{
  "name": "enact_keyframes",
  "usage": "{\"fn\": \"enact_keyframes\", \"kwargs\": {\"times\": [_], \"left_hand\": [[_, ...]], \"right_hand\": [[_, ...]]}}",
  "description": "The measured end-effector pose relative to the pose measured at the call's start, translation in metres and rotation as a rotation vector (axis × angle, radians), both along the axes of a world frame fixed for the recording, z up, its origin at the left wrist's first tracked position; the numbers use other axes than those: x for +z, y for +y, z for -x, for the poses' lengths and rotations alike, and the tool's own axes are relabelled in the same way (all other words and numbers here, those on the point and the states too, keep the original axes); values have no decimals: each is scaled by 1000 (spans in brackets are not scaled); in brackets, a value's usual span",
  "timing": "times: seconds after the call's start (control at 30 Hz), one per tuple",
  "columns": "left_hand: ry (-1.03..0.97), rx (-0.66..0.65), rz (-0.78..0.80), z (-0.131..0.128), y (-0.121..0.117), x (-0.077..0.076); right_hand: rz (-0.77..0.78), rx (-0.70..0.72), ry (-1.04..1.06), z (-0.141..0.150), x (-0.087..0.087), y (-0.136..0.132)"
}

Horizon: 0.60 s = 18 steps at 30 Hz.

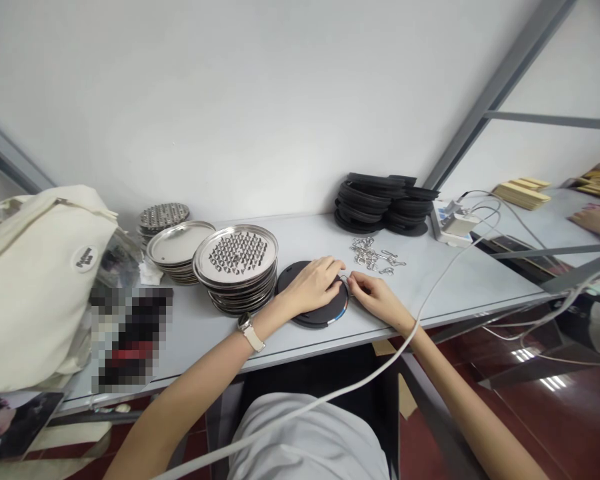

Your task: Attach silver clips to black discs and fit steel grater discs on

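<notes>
A flat black round case with a strip of colour on its rim lies on the table near the front edge. My left hand rests over its top, fingers curled toward the right side of the case. At that side my right hand pinches a small metal ring, partly hidden by the fingertips. Just beyond the hands is a loose pile of silver metal clasps. Left of the case stands a stack of round metal plates, the top one covered with raised metal pieces.
Plain metal plates and another studded stack stand further left, beside a cream bag. Black round pieces are piled at the back. A white cable crosses before me from a power strip. Another person's hand is far right.
</notes>
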State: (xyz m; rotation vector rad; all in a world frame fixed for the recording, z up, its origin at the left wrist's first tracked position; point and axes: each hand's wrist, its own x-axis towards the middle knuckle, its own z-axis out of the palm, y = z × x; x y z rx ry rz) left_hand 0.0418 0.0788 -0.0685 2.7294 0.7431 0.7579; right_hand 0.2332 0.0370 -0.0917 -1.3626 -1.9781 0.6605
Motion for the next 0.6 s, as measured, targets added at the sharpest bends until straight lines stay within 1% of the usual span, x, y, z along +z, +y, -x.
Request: {"fn": "enact_keyframes", "kwargs": {"times": [0.13, 0.33, 0.6], "left_hand": [[-9, 16, 17, 0, 1, -1], [7, -62, 23, 1, -2, 3], [-1, -81, 25, -1, -3, 3]], "right_hand": [[-9, 0, -28, 1, 1, -1], [0, 48, -52, 1, 3, -1], [-18, 52, -72, -1, 2, -1]]}}
